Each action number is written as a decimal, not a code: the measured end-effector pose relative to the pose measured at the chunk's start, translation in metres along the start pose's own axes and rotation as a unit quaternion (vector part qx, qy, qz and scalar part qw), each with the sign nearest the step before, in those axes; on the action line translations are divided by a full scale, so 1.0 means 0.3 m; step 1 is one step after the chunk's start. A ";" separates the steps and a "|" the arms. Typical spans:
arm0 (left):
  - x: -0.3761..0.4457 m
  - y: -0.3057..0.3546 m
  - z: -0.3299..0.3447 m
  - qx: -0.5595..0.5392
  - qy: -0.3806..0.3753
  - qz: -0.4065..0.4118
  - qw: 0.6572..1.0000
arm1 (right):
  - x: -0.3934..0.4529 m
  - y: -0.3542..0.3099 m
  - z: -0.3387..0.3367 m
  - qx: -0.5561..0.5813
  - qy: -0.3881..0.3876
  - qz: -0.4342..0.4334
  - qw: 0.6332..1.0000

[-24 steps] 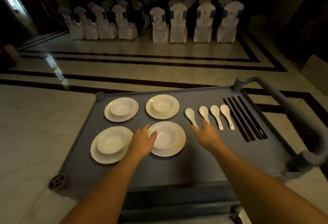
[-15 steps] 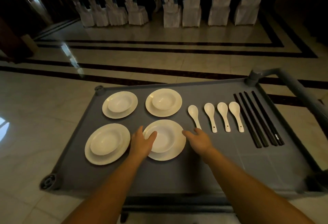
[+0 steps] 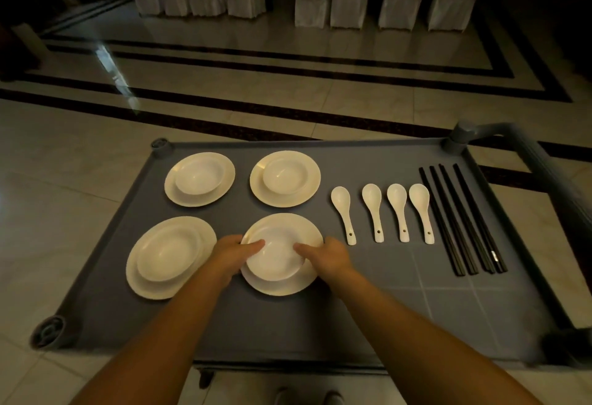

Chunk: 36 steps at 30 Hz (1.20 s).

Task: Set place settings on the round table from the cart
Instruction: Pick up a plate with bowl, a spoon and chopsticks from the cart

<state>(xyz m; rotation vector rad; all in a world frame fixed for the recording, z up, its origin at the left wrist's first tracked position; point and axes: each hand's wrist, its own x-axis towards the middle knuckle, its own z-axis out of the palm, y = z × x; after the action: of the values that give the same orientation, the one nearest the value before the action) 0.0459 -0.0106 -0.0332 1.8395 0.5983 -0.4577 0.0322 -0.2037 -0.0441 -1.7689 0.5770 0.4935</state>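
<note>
- The grey cart [image 3: 368,308] had a flat, smooth top with a low raised rim all round and a round post at each corner; a thick tubular handle [image 3: 525,148] ran along its right edge.
- Four white plates, each with a shallow white bowl on it, sat in a two-by-two block on the left half of the cart.
- The near right plate [image 3: 282,287] carried a bowl [image 3: 275,260], and both hands were on that set.
- The left hand [image 3: 232,252] gripped the set's left edge, thumb curled over the bowl's rim and fingers hidden under the side.
- The right hand [image 3: 330,255] held the right edge the same way, thumb on the bowl's rim.
- The near left plate [image 3: 169,257] lay just beside the left hand, with a narrow strip of bare cart between them.
- The two far plates [image 3: 200,179] [image 3: 285,178] stood near the far edge, apart from each other.
- Four glossy white spoons [image 3: 381,212] lay side by side right of the plates, bowls toward the far edge, each with a small hole in the handle.
- Black chopsticks [image 3: 461,218], long and straight, lay in a row near the right edge.
- The near right part of the cart lay bare.
- Pale polished floor tiles [image 3: 288,97] with dark bands spread beyond, with white-covered chairs [image 3: 349,0] at the back.
</note>
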 end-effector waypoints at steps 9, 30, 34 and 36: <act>0.020 0.001 0.022 0.021 -0.057 -0.005 0.998 | 0.003 0.027 -0.056 0.017 0.016 0.012 1.000; 0.025 -0.034 0.076 -0.021 -0.079 0.017 0.997 | 0.145 -0.062 -0.205 -0.222 0.202 -0.042 0.953; 0.026 -0.039 0.078 -0.016 -0.068 0.020 0.997 | 0.203 -0.100 -0.187 -0.277 0.187 -0.017 0.942; 0.025 -0.037 0.076 -0.015 -0.069 0.019 0.997 | 0.227 -0.110 -0.178 -0.339 0.170 -0.006 0.925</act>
<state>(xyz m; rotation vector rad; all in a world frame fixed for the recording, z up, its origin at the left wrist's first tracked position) 0.0447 -0.0276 -0.0534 1.7727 0.4734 -0.5420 0.1082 -0.2567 -0.0460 -2.5510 0.6842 0.4031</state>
